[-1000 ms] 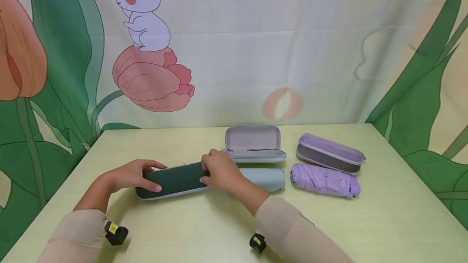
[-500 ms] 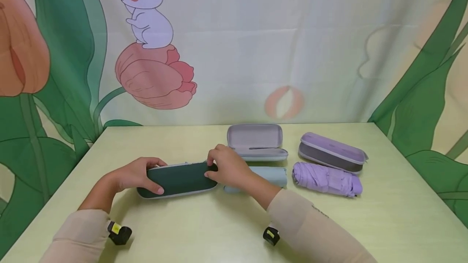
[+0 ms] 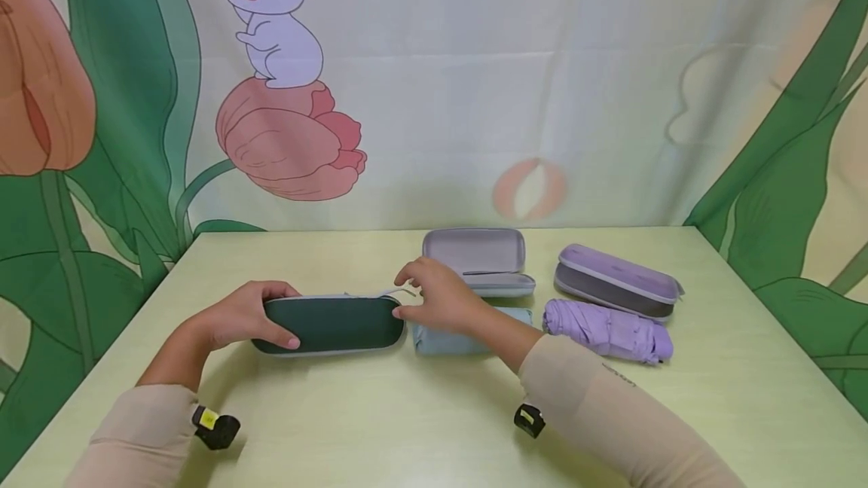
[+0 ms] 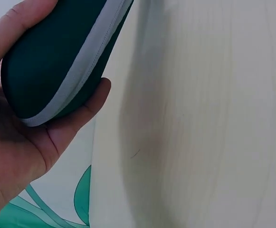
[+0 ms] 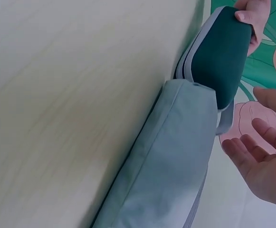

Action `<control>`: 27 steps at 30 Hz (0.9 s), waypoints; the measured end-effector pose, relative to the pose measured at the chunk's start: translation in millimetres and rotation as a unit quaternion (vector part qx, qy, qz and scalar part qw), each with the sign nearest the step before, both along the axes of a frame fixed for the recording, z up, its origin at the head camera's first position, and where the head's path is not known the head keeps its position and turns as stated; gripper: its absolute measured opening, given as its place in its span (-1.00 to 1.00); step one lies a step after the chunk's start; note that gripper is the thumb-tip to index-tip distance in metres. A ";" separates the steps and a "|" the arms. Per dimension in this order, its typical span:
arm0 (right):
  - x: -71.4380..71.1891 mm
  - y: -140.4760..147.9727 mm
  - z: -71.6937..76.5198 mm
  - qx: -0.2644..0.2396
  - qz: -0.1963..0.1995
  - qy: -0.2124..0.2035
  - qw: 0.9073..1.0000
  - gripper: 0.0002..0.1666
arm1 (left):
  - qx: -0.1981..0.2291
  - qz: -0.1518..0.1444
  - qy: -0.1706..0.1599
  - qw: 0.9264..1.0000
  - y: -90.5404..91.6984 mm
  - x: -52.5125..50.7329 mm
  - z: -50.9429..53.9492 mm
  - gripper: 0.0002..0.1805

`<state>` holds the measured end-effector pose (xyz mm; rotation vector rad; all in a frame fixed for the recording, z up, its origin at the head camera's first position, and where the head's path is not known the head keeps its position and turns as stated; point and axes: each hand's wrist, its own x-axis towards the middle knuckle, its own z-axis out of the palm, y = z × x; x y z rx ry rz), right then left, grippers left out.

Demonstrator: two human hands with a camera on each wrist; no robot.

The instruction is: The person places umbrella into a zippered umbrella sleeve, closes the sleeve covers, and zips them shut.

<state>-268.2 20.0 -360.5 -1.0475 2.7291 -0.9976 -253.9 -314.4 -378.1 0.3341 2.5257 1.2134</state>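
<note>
Just left of the pale blue bundle (image 3: 441,341), my left hand (image 3: 239,316) grips a dark green case (image 3: 346,326), smooth, round-ended, grey-banded. My right hand (image 3: 444,296) sits near its end, fingers kinda spread, probably not touching, tough angle.
</note>
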 end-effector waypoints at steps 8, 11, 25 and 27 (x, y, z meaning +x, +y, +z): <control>-3.4 3.8 0.9 -0.035 0.005 -0.040 0.999 -0.46 | 0.024 -0.001 0.014 1.000 -6.0 4.8 8.2 -0.38; -3.0 3.4 2.5 -0.048 0.003 -0.068 0.996 -0.39 | 0.038 -0.001 0.020 0.999 -6.7 5.4 11.5 -0.38; -5.3 2.9 8.6 -0.037 0.036 -0.093 0.994 -0.17 | 0.039 -0.025 0.028 0.999 16.2 6.6 31.9 -0.37; -5.6 2.7 10.2 0.011 0.054 -0.053 0.997 -0.17 | 0.035 -0.031 0.027 0.999 20.4 6.6 34.0 -0.38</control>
